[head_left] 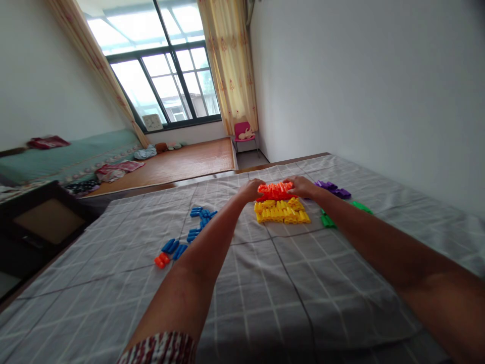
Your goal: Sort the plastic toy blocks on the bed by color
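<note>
My left hand (251, 190) is at the left end of a stack of orange-red plastic pieces (276, 190), its fingers curled against them. At the stack's right end, my right hand (302, 186) grips in the same way, so the stack sits between both hands. The pieces look like small tubes, laid side by side; my fingertips are partly hidden. Just nearer to me lies a layered stack of yellow tube-like pieces (283, 212). Purple pieces (332, 189) lie beyond my right wrist, and green pieces (328, 219) are partly covered by my right forearm.
Scattered blue pieces (171, 246) and a few orange ones (161, 260) lie left of my left forearm. Everything rests on a grey checked bedsheet (250, 288). A white wall (364, 91) borders the right side. A dark cabinet (45, 227) stands at left, a pink chair (242, 129) farther back.
</note>
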Tool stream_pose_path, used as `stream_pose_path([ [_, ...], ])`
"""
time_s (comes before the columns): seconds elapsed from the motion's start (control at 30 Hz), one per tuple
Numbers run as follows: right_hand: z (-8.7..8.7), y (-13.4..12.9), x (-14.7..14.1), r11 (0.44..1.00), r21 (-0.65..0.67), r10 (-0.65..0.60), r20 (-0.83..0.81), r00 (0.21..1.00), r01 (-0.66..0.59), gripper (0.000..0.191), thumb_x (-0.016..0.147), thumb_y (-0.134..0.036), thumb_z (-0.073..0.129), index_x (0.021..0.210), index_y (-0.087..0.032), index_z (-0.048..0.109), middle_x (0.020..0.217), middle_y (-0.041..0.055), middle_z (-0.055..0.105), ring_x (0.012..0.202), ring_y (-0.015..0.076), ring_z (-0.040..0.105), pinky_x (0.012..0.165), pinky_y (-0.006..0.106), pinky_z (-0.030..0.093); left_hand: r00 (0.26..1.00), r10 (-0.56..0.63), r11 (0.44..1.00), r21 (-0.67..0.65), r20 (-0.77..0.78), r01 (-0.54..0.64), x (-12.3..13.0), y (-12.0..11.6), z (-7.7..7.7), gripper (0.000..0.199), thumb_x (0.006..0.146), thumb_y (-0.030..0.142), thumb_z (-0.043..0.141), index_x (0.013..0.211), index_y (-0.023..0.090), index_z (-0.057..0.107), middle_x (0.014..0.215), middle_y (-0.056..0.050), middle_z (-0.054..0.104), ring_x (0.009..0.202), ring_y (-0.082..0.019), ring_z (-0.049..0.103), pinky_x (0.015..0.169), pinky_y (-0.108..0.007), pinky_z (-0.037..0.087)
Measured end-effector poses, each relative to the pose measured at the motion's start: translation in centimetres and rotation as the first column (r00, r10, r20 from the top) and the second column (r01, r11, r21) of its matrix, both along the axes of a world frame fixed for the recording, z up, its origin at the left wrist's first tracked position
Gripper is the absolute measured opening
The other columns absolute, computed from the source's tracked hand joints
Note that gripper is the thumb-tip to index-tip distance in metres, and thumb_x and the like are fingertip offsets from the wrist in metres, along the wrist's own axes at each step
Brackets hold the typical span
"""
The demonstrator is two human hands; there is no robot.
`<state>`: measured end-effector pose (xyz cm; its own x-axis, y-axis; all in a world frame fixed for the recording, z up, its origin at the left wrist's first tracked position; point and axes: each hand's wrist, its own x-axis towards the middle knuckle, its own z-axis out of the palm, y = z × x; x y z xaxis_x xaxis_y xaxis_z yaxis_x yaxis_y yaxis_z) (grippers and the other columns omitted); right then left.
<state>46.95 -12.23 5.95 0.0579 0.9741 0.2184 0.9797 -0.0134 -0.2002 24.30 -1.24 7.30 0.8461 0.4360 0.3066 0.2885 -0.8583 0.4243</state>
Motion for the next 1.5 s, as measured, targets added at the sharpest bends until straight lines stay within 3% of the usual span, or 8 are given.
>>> stream_pose_path([
  [0.27,3.0,-1.8,-6.4,0.99,0.059,0.13,-0.031,0.991,-0.128,0.033,0.082,-0.02,0.058,0.114,-0.017,0.066,0.111,0.0068,0.07,0.086,0.0162,0.067,0.083,0.026,0.049,0.927,0.32,0.944,0.151,-0.197,-0.294,-16.0,1.7,3.4,0.036,0.08,0.029,0.057,0.113,0.019,0.067,0.11,-0.006,0.069,0.097,-0.02,0.064,0.087,-0.032,0.05],
  [0.47,2.2,-0.7,-18.0,0.908,0.0,0.416,-0.092,0.905,-0.418,0.027,0.083,-0.016,0.057,0.107,-0.021,0.068,0.105,0.0035,0.072,0.084,0.0148,0.067,0.079,0.025,0.049,0.849,0.354,0.931,0.067,-0.393,-0.358,-28.6,-1.6,2.9,0.031,0.079,0.027,0.053,0.101,0.019,0.072,0.093,-0.002,0.074,0.085,-0.015,0.066,0.076,-0.022,0.049],
  [0.67,1.0,-1.5,-29.0,0.812,-0.191,0.523,-0.179,0.833,-0.551,0.019,0.086,-0.03,0.06,0.097,-0.019,0.071,0.086,0.0029,0.074,0.071,0.014,0.066,0.065,0.021,0.045,0.793,0.34,0.907,-0.046,-0.505,-0.419,-35.1,-4.2,2.2,0.028,0.073,0.026,0.06,0.098,0.019,0.073,0.093,-0.003,0.074,0.081,-0.016,0.066,0.073,-0.022,0.049],
  [0.77,0.6,-2.5,-32.0,0.758,-0.361,0.513,-0.184,0.839,-0.543,0.026,0.085,-0.042,0.061,0.094,-0.02,0.071,0.077,0.0028,0.073,0.062,0.0138,0.064,0.056,0.021,0.042,0.835,0.285,0.918,-0.116,-0.471,-0.379,-36.8,-5.0,1.3,0.035,0.069,0.024,0.065,0.103,0.021,0.071,0.103,-0.004,0.071,0.085,-0.017,0.066,0.074,-0.023,0.049],
  [1.0,0.8,-1.8,-31.0,0.706,-0.304,0.61,-0.196,0.768,-0.639,0.021,0.086,-0.017,0.053,0.097,-0.019,0.071,0.091,0.0008,0.073,0.072,0.0112,0.065,0.064,0.018,0.044,0.886,0.363,0.915,-0.067,-0.287,-0.397,-36.6,-6.2,-2.3,0.022,0.069,0.031,0.066,0.087,0.018,0.066,0.085,-0.003,0.069,0.071,-0.014,0.063,0.063,-0.022,0.046],
  [1.2,1.8,-1.2,-27.9,0.712,-0.31,0.57,-0.269,0.776,-0.63,0.028,0.077,-0.014,0.065,0.103,-0.023,0.071,0.104,0.0015,0.072,0.089,0.0159,0.067,0.075,0.022,0.049,0.881,0.294,0.908,-0.181,-0.37,-0.379,-35.8,-7.0,-0.8,0.032,0.077,0.048,0.06,0.072,0.018,0.067,0.059,0.0,0.063,0.053,-0.012,0.056,0.053,-0.021,0.041],
  [1.4,0.9,-2.5,-28.1,0.786,-0.315,0.494,-0.198,0.847,-0.532,0.03,0.076,-0.023,0.07,0.106,-0.021,0.07,0.099,0.0042,0.072,0.087,0.0182,0.067,0.076,0.025,0.049,0.958,0.072,0.986,-0.125,-0.278,-0.111,-35.3,-7.6,-0.1,0.037,0.07,0.015,0.062,0.105,0.021,0.071,0.108,-0.005,0.068,0.092,-0.016,0.062,0.085,-0.025,0.046],
  [1.5,-0.1,-3.1,-28.7,0.823,-0.251,0.503,-0.097,0.859,-0.51,0.022,0.078,-0.022,0.066,0.1,-0.019,0.072,0.096,0.0061,0.073,0.086,0.0198,0.066,0.077,0.027,0.048,0.943,0.051,0.989,-0.112,-0.329,-0.093,-34.7,-8.2,-0.3,0.042,0.067,0.009,0.06,0.107,0.021,0.07,0.11,-0.006,0.066,0.089,-0.016,0.063,0.083,-0.026,0.047],
])
